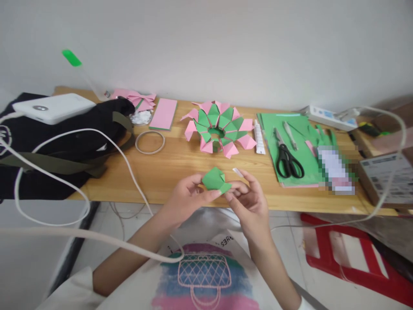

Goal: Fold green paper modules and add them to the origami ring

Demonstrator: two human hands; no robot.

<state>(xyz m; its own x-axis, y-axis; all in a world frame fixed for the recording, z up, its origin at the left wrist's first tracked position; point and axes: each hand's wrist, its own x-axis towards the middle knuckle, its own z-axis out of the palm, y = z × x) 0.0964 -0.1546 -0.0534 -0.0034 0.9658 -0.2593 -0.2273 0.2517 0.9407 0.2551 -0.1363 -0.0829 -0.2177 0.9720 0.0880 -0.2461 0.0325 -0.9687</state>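
My left hand (190, 196) pinches a small folded green paper piece (213, 178) above the table's front edge. On the piece's right side, the fingers of my right hand (250, 198) meet its pointed corner. A small whitish strip (238, 172) sticks up at my right index fingertip; what it is I cannot make out. Beyond my hands lies a ring of folded green and pink paper units (217, 128), with a hole in its middle. Just right of the ring is a white tube (259, 137).
Black scissors (287, 161) lie on green sheets (274, 125) at the right, near a pixelated object (337, 170) and a box (387, 178). Pink paper (164, 113), a tape ring (150, 142) and a black bag (64, 150) with a white device (53, 107) are left. White cables loop nearby.
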